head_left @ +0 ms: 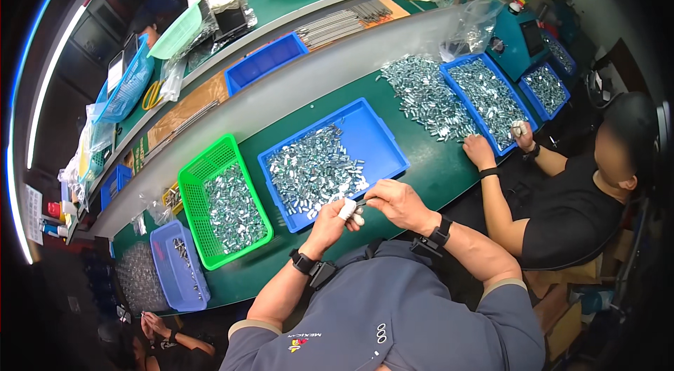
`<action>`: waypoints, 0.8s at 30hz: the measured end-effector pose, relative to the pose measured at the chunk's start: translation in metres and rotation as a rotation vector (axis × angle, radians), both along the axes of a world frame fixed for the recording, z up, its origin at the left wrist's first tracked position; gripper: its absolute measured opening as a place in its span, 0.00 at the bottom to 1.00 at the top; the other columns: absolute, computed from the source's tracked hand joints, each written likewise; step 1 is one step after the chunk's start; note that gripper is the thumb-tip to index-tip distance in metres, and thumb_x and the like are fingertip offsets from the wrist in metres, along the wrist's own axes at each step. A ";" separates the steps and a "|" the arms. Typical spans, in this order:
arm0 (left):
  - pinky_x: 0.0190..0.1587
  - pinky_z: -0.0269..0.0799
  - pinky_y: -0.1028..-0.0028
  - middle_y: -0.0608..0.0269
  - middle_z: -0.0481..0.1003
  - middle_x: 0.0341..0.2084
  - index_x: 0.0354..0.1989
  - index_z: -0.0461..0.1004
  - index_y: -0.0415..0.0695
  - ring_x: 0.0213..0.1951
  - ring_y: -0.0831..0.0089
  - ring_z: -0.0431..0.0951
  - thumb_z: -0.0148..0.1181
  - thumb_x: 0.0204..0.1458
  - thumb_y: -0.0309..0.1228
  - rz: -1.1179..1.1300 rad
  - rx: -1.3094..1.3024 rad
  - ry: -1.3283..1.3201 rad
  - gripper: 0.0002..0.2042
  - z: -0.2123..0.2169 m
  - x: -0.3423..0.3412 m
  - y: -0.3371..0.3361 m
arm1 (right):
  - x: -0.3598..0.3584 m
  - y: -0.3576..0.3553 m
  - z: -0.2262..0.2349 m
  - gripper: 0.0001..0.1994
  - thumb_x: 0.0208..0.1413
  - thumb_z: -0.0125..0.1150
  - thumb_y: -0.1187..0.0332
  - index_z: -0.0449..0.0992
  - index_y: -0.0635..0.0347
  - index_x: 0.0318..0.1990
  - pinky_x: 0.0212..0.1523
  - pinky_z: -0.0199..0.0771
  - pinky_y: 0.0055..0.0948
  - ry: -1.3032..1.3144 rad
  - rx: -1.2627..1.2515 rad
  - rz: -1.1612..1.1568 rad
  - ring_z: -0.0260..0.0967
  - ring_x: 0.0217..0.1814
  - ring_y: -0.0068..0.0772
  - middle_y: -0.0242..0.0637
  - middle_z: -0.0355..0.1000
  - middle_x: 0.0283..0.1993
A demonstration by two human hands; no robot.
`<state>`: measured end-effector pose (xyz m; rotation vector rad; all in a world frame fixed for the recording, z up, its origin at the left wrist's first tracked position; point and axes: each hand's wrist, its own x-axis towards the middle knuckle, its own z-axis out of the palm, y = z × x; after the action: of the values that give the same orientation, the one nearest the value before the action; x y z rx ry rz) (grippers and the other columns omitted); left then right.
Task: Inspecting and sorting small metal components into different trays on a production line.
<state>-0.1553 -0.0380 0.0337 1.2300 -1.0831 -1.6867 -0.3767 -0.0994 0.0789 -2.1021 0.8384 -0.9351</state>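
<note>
Over the near edge of a blue tray [371, 134], my two hands meet around a small dark metal part [361, 202]. My left hand [327, 228] is closed on it, with white coverings on some fingers. From the right, my right hand [399, 202] pinches the same part at its other side; the fingers partly hide it. Many small shiny metal pieces [312, 167] lie heaped in the left and middle of the tray. A bright green basket [188, 192] with similar pieces stands to the left of it.
A pale blue bin [163, 259] holds a few metal parts at far left. On the right, a co-worker's hands [480, 151] are at a loose pile [428, 101] and another blue tray [455, 87]. A shelf [281, 9] runs behind the green table [337, 101].
</note>
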 end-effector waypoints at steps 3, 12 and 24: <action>0.34 0.76 0.76 0.63 0.82 0.29 0.42 0.79 0.39 0.29 0.77 0.80 0.52 0.71 0.34 0.015 -0.090 -0.058 0.12 0.003 -0.004 0.000 | -0.004 -0.002 0.004 0.06 0.62 0.62 0.68 0.80 0.61 0.38 0.38 0.74 0.44 0.096 0.134 0.013 0.75 0.35 0.51 0.45 0.76 0.32; 0.35 0.76 0.76 0.63 0.82 0.30 0.42 0.79 0.39 0.30 0.77 0.80 0.53 0.70 0.33 0.045 -0.054 -0.153 0.11 0.011 -0.006 0.008 | -0.001 0.007 -0.008 0.05 0.61 0.63 0.69 0.80 0.60 0.36 0.37 0.73 0.44 0.053 0.275 0.048 0.76 0.36 0.50 0.44 0.76 0.33; 0.31 0.76 0.76 0.61 0.82 0.26 0.39 0.79 0.39 0.26 0.77 0.80 0.48 0.72 0.39 0.040 0.124 0.003 0.17 0.006 -0.003 0.005 | -0.005 0.018 0.008 0.03 0.59 0.65 0.72 0.79 0.60 0.37 0.40 0.73 0.41 0.031 0.078 -0.048 0.74 0.37 0.47 0.41 0.75 0.33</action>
<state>-0.1579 -0.0332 0.0401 1.3174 -0.9578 -1.7460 -0.3815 -0.0814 0.0873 -2.0421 0.9303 -0.8831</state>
